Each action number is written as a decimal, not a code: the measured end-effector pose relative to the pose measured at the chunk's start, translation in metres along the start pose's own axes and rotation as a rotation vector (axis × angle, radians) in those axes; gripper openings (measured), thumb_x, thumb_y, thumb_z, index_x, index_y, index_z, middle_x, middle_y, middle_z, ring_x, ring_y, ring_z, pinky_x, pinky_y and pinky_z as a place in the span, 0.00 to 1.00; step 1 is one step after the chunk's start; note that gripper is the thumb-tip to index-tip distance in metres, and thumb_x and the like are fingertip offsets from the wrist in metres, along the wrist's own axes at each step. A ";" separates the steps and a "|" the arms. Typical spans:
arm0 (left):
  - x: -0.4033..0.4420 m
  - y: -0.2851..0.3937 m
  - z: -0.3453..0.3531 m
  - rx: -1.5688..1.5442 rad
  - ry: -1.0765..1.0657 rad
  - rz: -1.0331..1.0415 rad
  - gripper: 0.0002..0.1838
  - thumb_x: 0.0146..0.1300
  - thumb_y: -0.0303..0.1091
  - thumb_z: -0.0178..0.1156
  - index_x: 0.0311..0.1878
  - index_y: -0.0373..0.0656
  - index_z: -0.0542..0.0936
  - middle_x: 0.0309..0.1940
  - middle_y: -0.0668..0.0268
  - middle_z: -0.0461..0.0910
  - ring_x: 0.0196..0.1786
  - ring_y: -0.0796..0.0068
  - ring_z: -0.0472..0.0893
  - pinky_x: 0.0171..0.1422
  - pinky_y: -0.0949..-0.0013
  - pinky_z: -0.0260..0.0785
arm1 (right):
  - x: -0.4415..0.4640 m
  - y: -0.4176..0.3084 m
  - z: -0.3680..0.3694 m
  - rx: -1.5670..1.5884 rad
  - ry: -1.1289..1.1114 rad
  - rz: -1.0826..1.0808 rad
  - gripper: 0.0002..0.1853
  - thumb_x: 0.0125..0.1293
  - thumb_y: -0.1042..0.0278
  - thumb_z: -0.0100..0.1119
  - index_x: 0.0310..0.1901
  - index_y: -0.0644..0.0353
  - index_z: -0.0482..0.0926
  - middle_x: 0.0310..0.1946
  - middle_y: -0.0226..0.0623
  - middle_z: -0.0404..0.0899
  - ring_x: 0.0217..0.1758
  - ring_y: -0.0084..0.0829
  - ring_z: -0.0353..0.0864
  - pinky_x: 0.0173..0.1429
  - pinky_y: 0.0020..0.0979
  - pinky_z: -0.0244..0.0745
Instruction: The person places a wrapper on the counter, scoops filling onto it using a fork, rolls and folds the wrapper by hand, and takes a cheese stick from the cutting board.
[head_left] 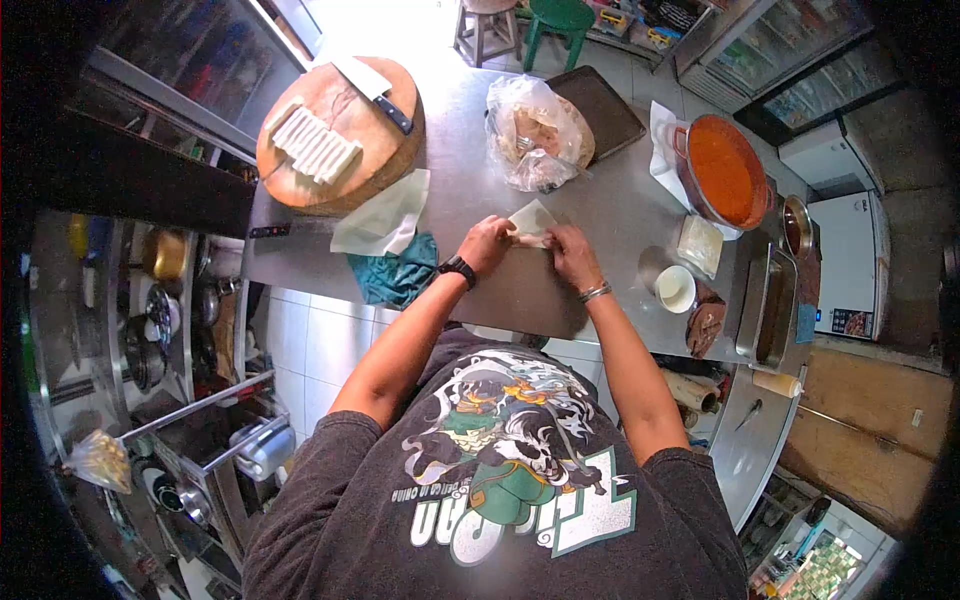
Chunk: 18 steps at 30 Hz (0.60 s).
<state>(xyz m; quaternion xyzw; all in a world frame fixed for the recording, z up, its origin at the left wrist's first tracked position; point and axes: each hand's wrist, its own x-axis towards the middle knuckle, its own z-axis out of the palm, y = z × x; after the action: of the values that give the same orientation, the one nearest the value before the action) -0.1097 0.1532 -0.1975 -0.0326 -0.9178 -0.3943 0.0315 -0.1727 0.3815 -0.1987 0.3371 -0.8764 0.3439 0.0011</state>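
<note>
A thin, pale spring roll wrapper (533, 216) lies over the steel table, its near edge folded into a roll. My left hand (487, 246) pinches the left end of that roll, fingers closed. At the other end, my right hand (576, 260) grips it with fingers curled. Beyond the hands sits an open plastic bag (537, 130) with a light brown filling inside. More pale wrapper sheets (383, 216) lie left of my left hand, partly over a teal cloth (395, 272). Several finished white rolls (314, 146) rest in a row on the round wooden chopping board (345, 95).
A cleaver (372, 92) lies on the board, and another knife handle (270, 231) shows at the table's left edge. To the right stand a big pot of orange sauce (725, 172), a white cup (675, 288) and a metal tray (768, 305). A dark tray (605, 112) lies behind the bag.
</note>
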 end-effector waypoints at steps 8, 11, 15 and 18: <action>-0.004 -0.009 -0.002 -0.045 -0.024 0.005 0.09 0.65 0.29 0.64 0.47 0.43 0.87 0.45 0.52 0.82 0.47 0.49 0.84 0.53 0.53 0.78 | 0.001 0.001 0.001 -0.007 0.037 -0.030 0.08 0.61 0.77 0.65 0.43 0.59 0.84 0.41 0.43 0.80 0.47 0.50 0.81 0.53 0.45 0.77; -0.012 -0.001 -0.008 -0.025 -0.043 0.094 0.17 0.64 0.29 0.65 0.57 0.44 0.85 0.47 0.54 0.82 0.48 0.48 0.84 0.54 0.53 0.78 | -0.002 -0.002 -0.002 -0.004 0.027 -0.042 0.10 0.61 0.76 0.67 0.45 0.58 0.85 0.42 0.43 0.80 0.47 0.51 0.81 0.53 0.45 0.78; -0.017 0.016 -0.007 -0.084 0.044 -0.037 0.25 0.64 0.31 0.67 0.66 0.44 0.79 0.51 0.53 0.81 0.52 0.48 0.83 0.59 0.54 0.77 | -0.002 -0.003 -0.006 0.001 -0.010 -0.047 0.13 0.60 0.76 0.68 0.48 0.58 0.86 0.44 0.43 0.81 0.49 0.49 0.81 0.55 0.44 0.78; -0.019 0.016 -0.002 -0.107 0.061 -0.091 0.25 0.64 0.31 0.67 0.65 0.41 0.78 0.52 0.53 0.80 0.54 0.49 0.82 0.60 0.55 0.77 | 0.000 0.002 -0.004 -0.014 -0.034 -0.048 0.14 0.59 0.76 0.69 0.48 0.58 0.86 0.44 0.43 0.81 0.50 0.48 0.81 0.56 0.43 0.78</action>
<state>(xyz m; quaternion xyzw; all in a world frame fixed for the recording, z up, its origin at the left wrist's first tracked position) -0.0889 0.1622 -0.1858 0.0196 -0.8946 -0.4447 0.0397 -0.1752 0.3850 -0.1965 0.3639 -0.8704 0.3316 -0.0033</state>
